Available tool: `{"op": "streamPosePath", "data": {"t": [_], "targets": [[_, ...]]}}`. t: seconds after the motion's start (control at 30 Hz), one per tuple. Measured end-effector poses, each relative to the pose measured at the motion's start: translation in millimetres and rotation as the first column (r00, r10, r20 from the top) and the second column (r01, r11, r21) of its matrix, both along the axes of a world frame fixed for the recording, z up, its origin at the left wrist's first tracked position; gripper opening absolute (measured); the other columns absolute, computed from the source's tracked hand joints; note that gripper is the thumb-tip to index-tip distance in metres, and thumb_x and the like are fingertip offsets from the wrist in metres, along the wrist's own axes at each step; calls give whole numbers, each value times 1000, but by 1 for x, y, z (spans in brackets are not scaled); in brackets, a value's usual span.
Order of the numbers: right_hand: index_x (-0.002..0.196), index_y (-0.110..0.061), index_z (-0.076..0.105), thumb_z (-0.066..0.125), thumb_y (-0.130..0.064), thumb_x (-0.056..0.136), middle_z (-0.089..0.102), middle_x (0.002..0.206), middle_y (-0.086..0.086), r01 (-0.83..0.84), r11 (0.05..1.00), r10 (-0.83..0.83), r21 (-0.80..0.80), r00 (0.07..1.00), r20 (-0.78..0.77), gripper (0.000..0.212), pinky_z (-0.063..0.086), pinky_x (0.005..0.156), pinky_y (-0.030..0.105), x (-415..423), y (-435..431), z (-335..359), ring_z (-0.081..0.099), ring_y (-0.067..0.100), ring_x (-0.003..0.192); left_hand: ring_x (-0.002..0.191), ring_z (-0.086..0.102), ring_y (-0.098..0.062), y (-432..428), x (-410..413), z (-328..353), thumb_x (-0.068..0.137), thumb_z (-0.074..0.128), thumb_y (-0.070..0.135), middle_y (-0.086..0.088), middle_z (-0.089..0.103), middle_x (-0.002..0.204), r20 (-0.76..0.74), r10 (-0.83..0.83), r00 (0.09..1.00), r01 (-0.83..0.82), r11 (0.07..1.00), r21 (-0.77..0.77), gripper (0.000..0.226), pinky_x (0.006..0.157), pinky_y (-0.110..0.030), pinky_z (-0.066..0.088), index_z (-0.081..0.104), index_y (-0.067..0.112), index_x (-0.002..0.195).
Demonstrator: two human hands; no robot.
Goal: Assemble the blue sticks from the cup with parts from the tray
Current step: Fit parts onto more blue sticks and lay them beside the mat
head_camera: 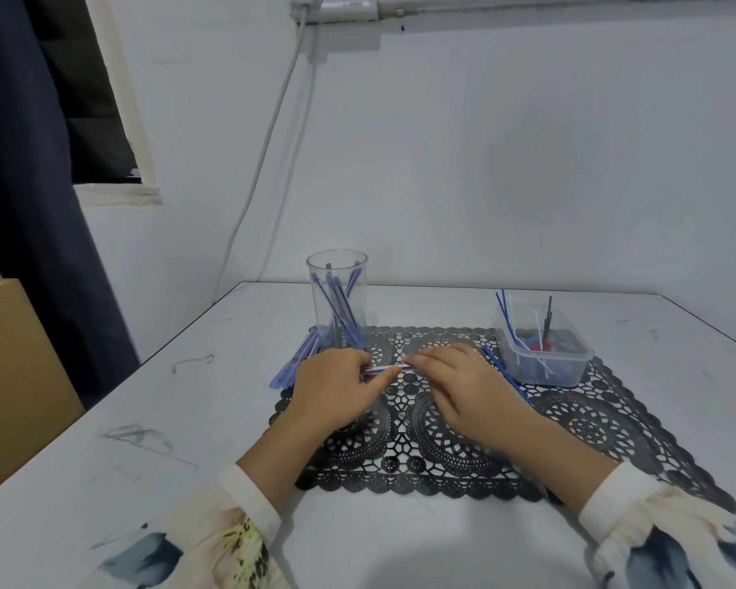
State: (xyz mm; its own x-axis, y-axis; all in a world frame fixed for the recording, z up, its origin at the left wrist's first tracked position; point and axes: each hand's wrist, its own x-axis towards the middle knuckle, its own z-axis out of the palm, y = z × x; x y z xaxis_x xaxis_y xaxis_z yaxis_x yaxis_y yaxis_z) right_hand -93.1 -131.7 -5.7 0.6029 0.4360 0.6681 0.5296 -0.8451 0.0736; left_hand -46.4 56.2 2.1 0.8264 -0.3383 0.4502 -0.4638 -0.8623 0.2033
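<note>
Over the middle of the black lace mat, the left hand and right hand meet fingertip to fingertip, both pinching one thin blue stick held level between them. The clear cup of blue sticks stands at 11 o'clock from the hands; the clear tray of parts sits at 2 o'clock on the white tabletop.

A thin blue-and-white stick lies level, pinched between both hands' fingertips. Beyond them stand the clear cup of blue sticks and, rightward, the clear tray.
</note>
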Motion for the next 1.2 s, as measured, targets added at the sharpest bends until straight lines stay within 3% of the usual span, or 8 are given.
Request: {"op": "streamPosePath", "data": {"t": [0.1, 0.27, 0.4, 0.6, 0.77, 1.0, 1.2], "targets": [[106, -11, 67, 37, -20, 79, 69, 94, 0, 30, 999, -31, -22, 999, -18, 42, 50, 82, 32, 2, -4, 1, 60, 14, 83, 61, 54, -11, 1, 2, 0, 82, 38, 70, 1, 58, 62, -5, 16, 1000, -16, 1000, 26, 57, 55, -29, 39, 58, 19, 68], [101, -16, 70, 40, -30, 86, 68, 85, -4, 79, 996, -80, -36, 996, -32, 36, 50, 76, 33, 7, -10, 1, 62, 13, 73, 64, 56, -10, 2, 2, 1, 82, 39, 70, 1, 63, 68, -20, 23, 1000, -22, 999, 50, 56, 57, -27, 42, 63, 21, 74], [89, -20, 73, 68, -26, 78, 63, 73, -4, 80, 995, -78, -52, 996, 32, 14, 47, 69, 31, 11, -19, 1, 58, 16, 63, 63, 56, -10, 2, 1, 2, 82, 39, 70, 1, 63, 67, -11, 8, 1000, -7, 999, 46, 55, 57, -27, 44, 63, 21, 74], [81, -21, 73, 84, -13, 63, 66, 73, -5, 137, 988, -133, -70, 990, 56, 23, 49, 73, 34, 12, -26, 5, 62, 17, 67, 63, 56, -11, 2, 0, 2, 84, 41, 67, 0, 62, 67, -20, -14, 1000, 15, 1000, 21, 54, 55, -27, 42, 63, 19, 74], [89, -29, 74, 85, -7, 59, 62, 70, -6, 195, 979, -196, -65, 980, -12, 39, 47, 68, 34, 13, -32, 9, 58, 18, 63, 64, 55, -13, 3, -1, 3, 84, 41, 65, -2, 63, 68, -10, -1, 1000, 1, 1000, 14, 54, 54, -27, 38, 63, 17, 74], [74, -23, 72, 85, -1, 54, 67, 68, -3, 317, 947, -315, -44, 947, 58, 32, 51, 72, 38, 13, -45, 14, 61, 21, 57, 63, 55, -12, 3, 0, 3, 86, 42, 62, -1, 62, 68, -13, -12, 1000, 12, 1000, -3, 49, 49, -23, 32, 64, 20, 73], [65, -17, 65, 83, 2, 49, 65, 59, -4, 356, 926, -352, -125, 935, 47, 30, 50, 84, 41, 19, -59, 10, 60, 17, 50, 62, 55, -12, 3, -1, 3, 86, 42, 61, 0, 61, 65, -19, -21, 1000, 21, 1000, -8, 48, 51, -25, 35, 61, 20, 70]]}}
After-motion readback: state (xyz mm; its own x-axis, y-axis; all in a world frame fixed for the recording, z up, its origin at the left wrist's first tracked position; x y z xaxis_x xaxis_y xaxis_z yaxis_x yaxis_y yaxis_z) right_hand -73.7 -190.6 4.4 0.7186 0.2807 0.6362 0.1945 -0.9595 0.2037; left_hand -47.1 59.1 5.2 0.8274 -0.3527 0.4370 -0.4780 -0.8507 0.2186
